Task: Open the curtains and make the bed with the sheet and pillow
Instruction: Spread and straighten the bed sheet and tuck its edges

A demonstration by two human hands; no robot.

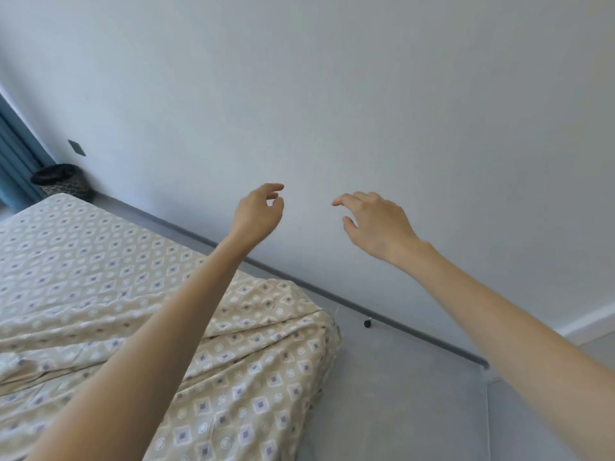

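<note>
A beige sheet with a diamond pattern covers the bed at the lower left; it lies creased and folded over near the bed's corner. Both arms reach out in front of the white wall, above the bed's corner and the floor. My left hand hangs with loosely curled fingers and holds nothing. My right hand is spread, palm down, also empty. A strip of blue curtain shows at the far left edge. No pillow is in view.
A dark patterned waste bin stands in the corner by the curtain. A grey skirting board runs along the white wall. Grey floor lies between bed and wall, with a small black object on it.
</note>
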